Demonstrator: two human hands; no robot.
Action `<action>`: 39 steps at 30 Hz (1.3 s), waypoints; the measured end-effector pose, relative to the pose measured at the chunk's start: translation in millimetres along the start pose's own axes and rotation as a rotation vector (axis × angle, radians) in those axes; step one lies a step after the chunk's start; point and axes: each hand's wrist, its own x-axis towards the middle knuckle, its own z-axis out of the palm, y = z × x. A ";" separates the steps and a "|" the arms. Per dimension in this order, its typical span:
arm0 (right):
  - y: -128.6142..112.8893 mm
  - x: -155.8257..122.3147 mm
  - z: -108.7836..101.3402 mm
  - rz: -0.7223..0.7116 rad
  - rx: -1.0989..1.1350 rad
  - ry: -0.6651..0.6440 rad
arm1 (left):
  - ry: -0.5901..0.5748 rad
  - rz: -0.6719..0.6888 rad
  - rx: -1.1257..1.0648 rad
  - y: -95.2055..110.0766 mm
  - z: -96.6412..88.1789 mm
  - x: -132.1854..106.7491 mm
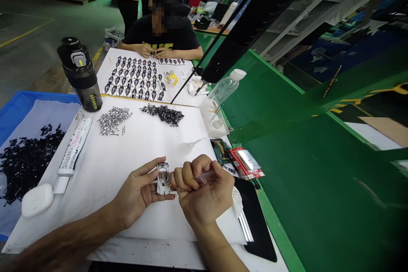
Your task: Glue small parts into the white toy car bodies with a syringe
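My left hand [137, 193] grips a small white toy car body [163, 178] by its sides, above the near part of the white table. Its hollow inside, with some dark and silvery detail, faces me. Curled round a translucent plastic dropper-like tube [205, 177], my right hand [204, 189] is close against the car body's right side. Fingers hide most of the tube, and a small orange spot shows by the car's edge. Beyond my hands lie a pile of small silver pin-like parts [113, 120] and a pile of small black parts [164, 114].
A blue bin [19, 100] of black parts, a toothpaste-like tube [75, 146], a white case [37, 199] and a dark bottle [81, 76] line the left. Green panels, a clear bottle [228, 85] and a red packet [245, 162] border the right. A co-worker [178, 34] sits opposite, behind rows of small parts.
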 end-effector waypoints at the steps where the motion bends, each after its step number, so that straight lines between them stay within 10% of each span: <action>1: -0.4 -0.1 0.1 -0.001 -0.001 0.002 | -0.002 0.003 0.002 0.1 0.2 -0.3; 26: 3.0 -6.8 5.7 -0.037 -0.072 0.018 | 0.027 0.017 -0.013 0.1 5.0 -2.7; 32: -22.9 11.2 -11.8 -0.773 -0.414 0.386 | 0.021 0.028 0.003 -0.5 2.8 0.4; 39: -28.2 24.7 -40.7 -0.896 -0.787 0.592 | -0.004 0.026 0.002 -0.8 1.7 0.8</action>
